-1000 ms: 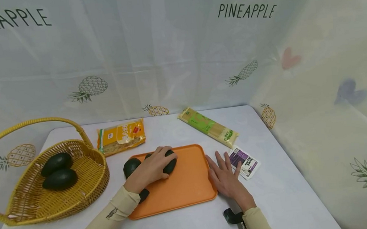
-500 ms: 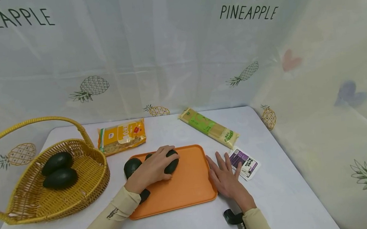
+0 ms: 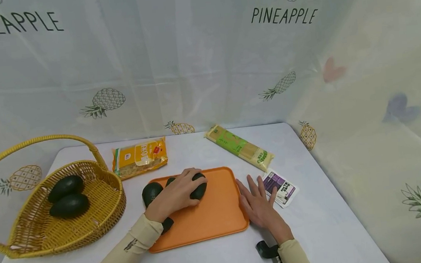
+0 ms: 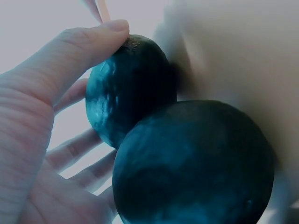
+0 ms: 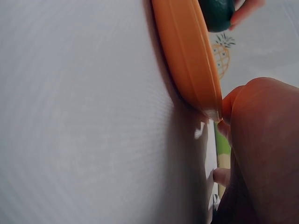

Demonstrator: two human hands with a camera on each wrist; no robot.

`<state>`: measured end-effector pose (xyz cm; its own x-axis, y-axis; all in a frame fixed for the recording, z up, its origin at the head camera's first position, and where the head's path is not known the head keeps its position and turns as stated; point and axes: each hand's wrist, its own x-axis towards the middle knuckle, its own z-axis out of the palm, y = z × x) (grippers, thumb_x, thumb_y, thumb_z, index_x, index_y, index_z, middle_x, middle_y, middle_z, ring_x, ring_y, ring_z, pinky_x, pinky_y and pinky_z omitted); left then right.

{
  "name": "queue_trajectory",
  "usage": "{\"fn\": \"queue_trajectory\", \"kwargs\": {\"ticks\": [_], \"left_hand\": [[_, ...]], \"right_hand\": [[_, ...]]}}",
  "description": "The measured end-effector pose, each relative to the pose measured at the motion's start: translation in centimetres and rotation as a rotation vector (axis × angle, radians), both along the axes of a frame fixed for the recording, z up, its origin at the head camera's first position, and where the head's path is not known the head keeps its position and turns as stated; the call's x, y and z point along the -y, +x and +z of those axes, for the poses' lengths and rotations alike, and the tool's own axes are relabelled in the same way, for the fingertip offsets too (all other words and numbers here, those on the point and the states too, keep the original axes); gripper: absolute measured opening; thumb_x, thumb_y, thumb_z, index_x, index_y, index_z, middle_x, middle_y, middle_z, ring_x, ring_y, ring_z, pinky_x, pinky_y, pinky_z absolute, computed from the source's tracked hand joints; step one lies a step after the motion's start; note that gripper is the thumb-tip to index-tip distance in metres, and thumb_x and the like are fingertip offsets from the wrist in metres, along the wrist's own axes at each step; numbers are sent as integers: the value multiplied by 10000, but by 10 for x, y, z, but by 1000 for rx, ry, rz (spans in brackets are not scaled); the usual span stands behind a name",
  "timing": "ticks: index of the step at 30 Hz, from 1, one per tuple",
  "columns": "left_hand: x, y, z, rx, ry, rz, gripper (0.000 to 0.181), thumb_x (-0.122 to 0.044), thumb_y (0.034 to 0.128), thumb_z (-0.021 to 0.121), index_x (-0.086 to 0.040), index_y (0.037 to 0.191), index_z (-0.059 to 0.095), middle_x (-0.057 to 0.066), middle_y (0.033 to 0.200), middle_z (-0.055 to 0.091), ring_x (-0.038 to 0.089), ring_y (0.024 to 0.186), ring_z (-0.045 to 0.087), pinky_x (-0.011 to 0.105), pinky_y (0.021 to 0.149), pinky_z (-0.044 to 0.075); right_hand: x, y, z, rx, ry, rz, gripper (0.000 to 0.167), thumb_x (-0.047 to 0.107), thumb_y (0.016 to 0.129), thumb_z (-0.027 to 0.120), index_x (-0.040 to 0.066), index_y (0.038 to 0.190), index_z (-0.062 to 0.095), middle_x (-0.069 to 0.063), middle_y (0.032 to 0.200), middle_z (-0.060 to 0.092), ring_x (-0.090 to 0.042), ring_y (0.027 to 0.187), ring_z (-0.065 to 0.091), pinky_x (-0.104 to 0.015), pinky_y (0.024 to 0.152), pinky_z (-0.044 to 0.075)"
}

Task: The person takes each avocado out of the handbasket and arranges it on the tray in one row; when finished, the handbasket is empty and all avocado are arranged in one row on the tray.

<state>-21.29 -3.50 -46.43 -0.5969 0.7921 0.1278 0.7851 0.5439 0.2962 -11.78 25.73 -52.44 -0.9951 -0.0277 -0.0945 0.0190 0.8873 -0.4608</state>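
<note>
Over the orange tray (image 3: pixel 218 218), my left hand (image 3: pixel 175 197) curls its fingers round a dark green avocado (image 3: pixel 199 188). In the left wrist view the thumb presses the top of that avocado (image 4: pixel 133 88), with another avocado (image 4: pixel 194 163) large in the foreground. At the tray's left side lies an avocado (image 3: pixel 152 192); one more avocado (image 3: pixel 169 180) peeks out behind the left hand, mostly hidden. My right hand (image 3: pixel 260 206) rests with spread fingers against the tray's right edge, its fingertips close to a purple and white packet (image 3: pixel 280 187).
A yellow wicker basket (image 3: pixel 105 218) with a tall handle stands at the left, holding two avocados (image 3: pixel 67 196). Behind the tray lie an orange food packet (image 3: pixel 139 157) and a long green noodle packet (image 3: pixel 240 147). A pineapple-print curtain (image 3: pixel 190 66) closes off the back.
My left hand and the avocado in it have shifted very slightly to the right. The right hand stays against the tray's edge.
</note>
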Motion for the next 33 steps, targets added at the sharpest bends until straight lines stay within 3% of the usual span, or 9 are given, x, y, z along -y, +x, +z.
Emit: {"fn": "queue_trajectory", "kwargs": {"ticks": [5,12,23,33], "left_hand": [[0,1,3,52,-24,31,596,-238,900,892,-147,1422,620,184,1484,526,377,1326,544,513,960,610],[2,-1,5,104,-49,57,598,-215,898,892,-134,1423,618,202,1510,509,407,1367,522,568,1036,574],[3,1,4,-14,-15,5,613,-268,898,895,-136,1437,636,219,1575,510,416,1438,522,571,1057,575],[0,1,5,-39,-18,6,639,-284,907,885,-134,1467,619,214,1567,528,419,1424,539,577,1056,574]], "right_hand": [[0,0,0,-1,4,1,566,450,1154,356,304,1700,318,-134,1817,127,-462,1675,-80,-818,1191,-205],[-1,0,0,0,9,2,563,448,1157,348,309,1702,312,-130,1819,119,-457,1676,-82,-816,1193,-205],[0,0,0,3,2,0,567,443,1153,365,311,1702,309,-128,1820,112,-462,1674,-87,-815,1191,-212],[0,0,2,3,3,2,565,432,1155,368,299,1701,315,-136,1817,122,-465,1674,-79,-816,1193,-205]]}}
